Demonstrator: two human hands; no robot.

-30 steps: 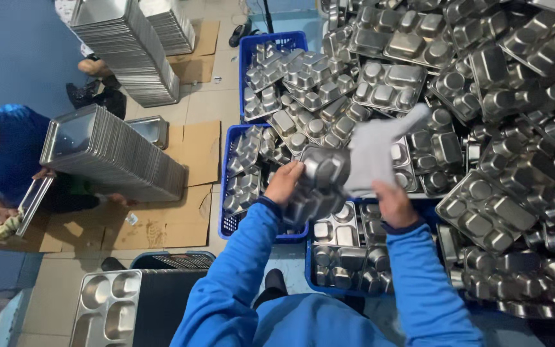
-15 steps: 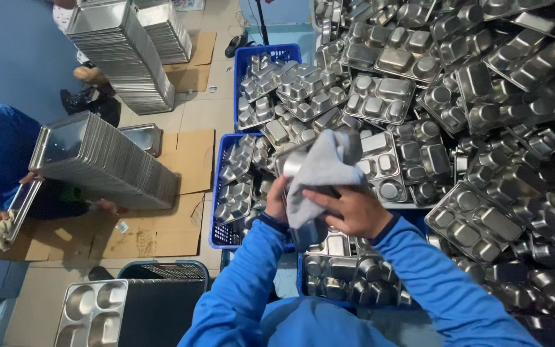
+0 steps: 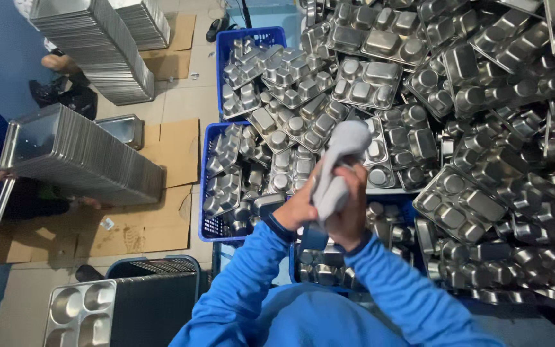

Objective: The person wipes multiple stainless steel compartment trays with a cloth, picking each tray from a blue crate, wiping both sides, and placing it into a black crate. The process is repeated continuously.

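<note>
both hands point(image 3: 325, 209) clutch grey cloth point(image 3: 342, 160) over steel trays point(image 3: 380, 83).

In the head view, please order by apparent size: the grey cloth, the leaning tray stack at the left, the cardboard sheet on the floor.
1. Tray stack, largest.
2. Cardboard sheet, partly hidden under the stack, so unsure.
3. Grey cloth, smallest, though nearest the camera.

one head camera looks steeply down, close above blue crates point(image 3: 216, 186) of steel trays point(image 3: 367, 80).

both hands point(image 3: 325, 205) wring grey cloth point(image 3: 338, 164) over trays point(image 3: 367, 80).
</note>
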